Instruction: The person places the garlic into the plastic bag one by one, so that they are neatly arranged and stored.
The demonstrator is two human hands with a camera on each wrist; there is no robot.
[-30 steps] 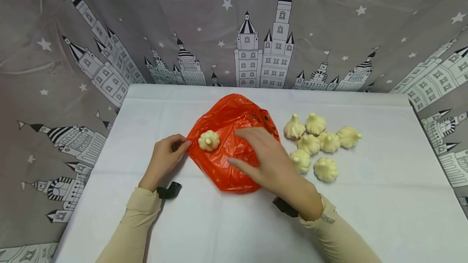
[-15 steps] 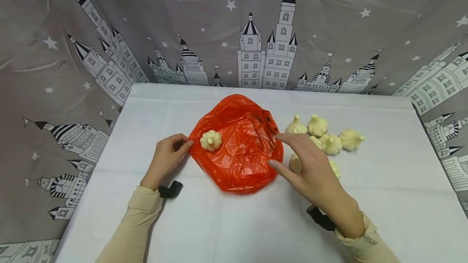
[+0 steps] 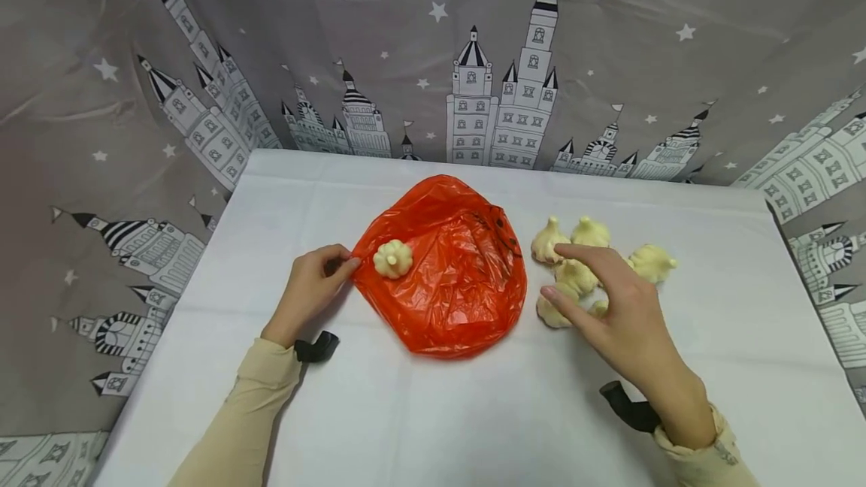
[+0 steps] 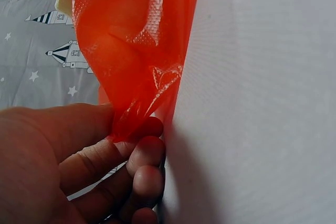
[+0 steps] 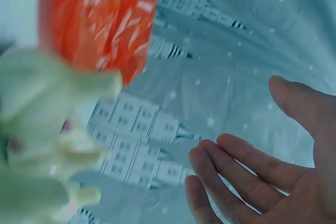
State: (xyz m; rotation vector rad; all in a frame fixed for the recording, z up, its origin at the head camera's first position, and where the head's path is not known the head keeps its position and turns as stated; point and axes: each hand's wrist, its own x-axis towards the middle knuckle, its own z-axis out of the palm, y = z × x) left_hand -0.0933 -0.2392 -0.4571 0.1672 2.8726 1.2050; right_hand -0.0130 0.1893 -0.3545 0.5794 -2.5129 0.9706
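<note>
A red plastic bag lies flat on the white table, with one garlic bulb on its left part. My left hand pinches the bag's left edge between thumb and fingers; the left wrist view shows the gathered red plastic at the fingertips. Over the cluster of garlic bulbs right of the bag, my right hand hovers, thumb and fingers apart, holding nothing. It hides some of the bulbs. Blurred bulbs appear beside the right hand in the right wrist view.
A white cloth covers the table. Behind and at both sides hangs a grey curtain printed with castles and stars. Another garlic bulb lies at the cluster's right side. Black wrist straps or mounts show at both wrists.
My right hand has moved right, from above the bag to above the garlic cluster, staying empty. My left hand keeps its pinch on the bag's edge. The head view has shifted slightly.
</note>
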